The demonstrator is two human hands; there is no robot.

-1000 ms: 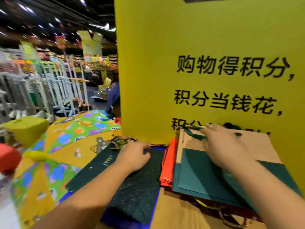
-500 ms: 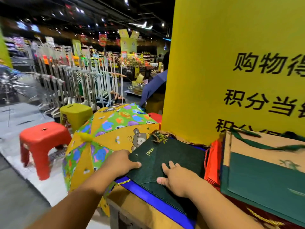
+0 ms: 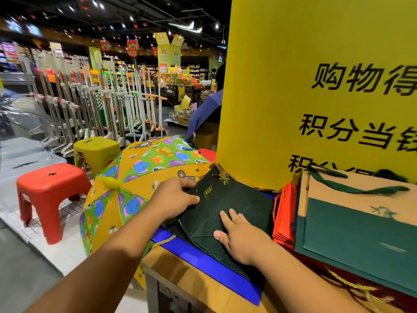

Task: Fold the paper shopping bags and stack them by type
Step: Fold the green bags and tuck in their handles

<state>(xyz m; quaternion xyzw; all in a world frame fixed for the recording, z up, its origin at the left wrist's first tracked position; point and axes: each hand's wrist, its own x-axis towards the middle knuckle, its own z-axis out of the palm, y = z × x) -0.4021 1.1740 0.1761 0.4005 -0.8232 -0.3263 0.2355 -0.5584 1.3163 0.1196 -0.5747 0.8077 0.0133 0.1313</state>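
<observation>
Dark green bag [image 3: 228,206] lies flat on the table [image 3: 180,274], atop a blue bag [image 3: 203,260], w/ its top corner near the yellow sign [image 3: 282,86]. Left hand [image 3: 173,199] grips its left edge, fingers curled over it, thumb on top. Right hand [image 3: 241,240] presses flat on the lower part, fingers straight & spread. Just right: red bags [image 3: 284,213] on edge, then a green-and-kraft bag [image 3: 352,233]. Left of the table: kids' umbrella [image 3: 140,177], red stool [image 3: 49,188], yellow stool [image 3: 94,150].
</observation>
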